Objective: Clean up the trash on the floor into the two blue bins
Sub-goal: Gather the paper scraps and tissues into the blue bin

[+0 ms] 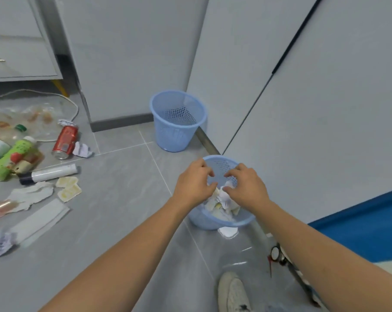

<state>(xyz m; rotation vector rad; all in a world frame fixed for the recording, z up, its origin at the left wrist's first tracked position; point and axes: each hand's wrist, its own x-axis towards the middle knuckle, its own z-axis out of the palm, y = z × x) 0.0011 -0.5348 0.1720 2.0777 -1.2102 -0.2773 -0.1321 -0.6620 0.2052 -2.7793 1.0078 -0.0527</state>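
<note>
Two blue mesh bins stand on the grey tile floor. The far bin (178, 122) sits in the wall corner and looks empty. The near bin (215, 222) holds crumpled white paper (222, 202). My left hand (195, 183) and my right hand (246, 188) hover over its mouth with fingers curled and spread, just above the paper, gripping nothing. At the left, trash lies on the floor: a red can (65, 139), a green bottle (12, 154), a white tube (51, 173), paper scraps (82, 149), small packets (68, 188) and a tissue (30, 195).
A clear plastic bottle (240, 251) lies just in front of the near bin, beside my white shoe (233, 293). Scissors (278, 255) lie along the wall on the right, next to a blue mat (359, 226). A clear plastic sheet (21, 118) and a cabinet (17, 41) are at the far left.
</note>
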